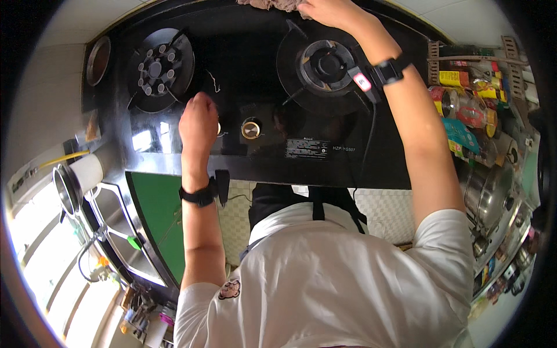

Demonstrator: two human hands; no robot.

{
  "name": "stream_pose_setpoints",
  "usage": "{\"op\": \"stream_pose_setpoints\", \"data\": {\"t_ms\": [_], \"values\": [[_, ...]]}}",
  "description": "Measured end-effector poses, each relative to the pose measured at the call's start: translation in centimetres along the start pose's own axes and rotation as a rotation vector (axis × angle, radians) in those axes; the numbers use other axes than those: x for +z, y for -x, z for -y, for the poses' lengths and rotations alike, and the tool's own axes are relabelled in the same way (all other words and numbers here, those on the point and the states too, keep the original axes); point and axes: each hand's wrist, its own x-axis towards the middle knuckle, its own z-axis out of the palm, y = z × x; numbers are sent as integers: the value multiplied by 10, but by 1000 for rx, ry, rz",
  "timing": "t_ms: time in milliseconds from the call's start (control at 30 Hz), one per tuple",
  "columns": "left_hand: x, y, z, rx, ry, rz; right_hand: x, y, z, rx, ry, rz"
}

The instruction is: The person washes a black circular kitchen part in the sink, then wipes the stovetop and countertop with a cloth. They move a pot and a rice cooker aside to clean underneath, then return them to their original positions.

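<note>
At the far edge of a black glass gas cooktop (243, 52), my right hand (324, 12) grips a crumpled brown cloth (274, 3), which the top of the picture cuts off. My left hand (198, 124) is curled with its fingers together over the cooktop's front left part, and no object shows in it. It partly covers a gold-rimmed control knob (219, 129); contact between them cannot be made out. A second knob (251, 129) is fully visible. The left burner (156, 69) lies beyond my left hand, and the right burner (327, 64) is below my right forearm.
A thin pale strand (213, 81) lies between the burners. A round dish (98, 61) leans at the left wall. A sink (124, 245) is at the left. Seasoning bottles (472, 108) and a steel pot (485, 195) crowd the right side. A dark cable (370, 139) hangs from my right wrist.
</note>
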Motion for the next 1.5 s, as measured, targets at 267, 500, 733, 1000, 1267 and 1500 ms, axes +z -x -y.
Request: {"op": "stream_pose_setpoints", "data": {"t_ms": [267,500,733,1000,1267,1500], "values": [[1,31,-9,-143,212,-84,48,-16,-28,-121,492,247],[13,-38,-19,-207,-97,95,39,18,-78,217,438,245],[42,-55,8,-176,16,94,-15,117,-117,274,461,190],[14,-38,-15,-38,85,39,-63,187,-97,769,465,243],[-27,96,-80,57,382,301,-4,183,-114,758,388,56],[1,177,-57,-69,308,423,-28,239,-128,912,196,128]]}}
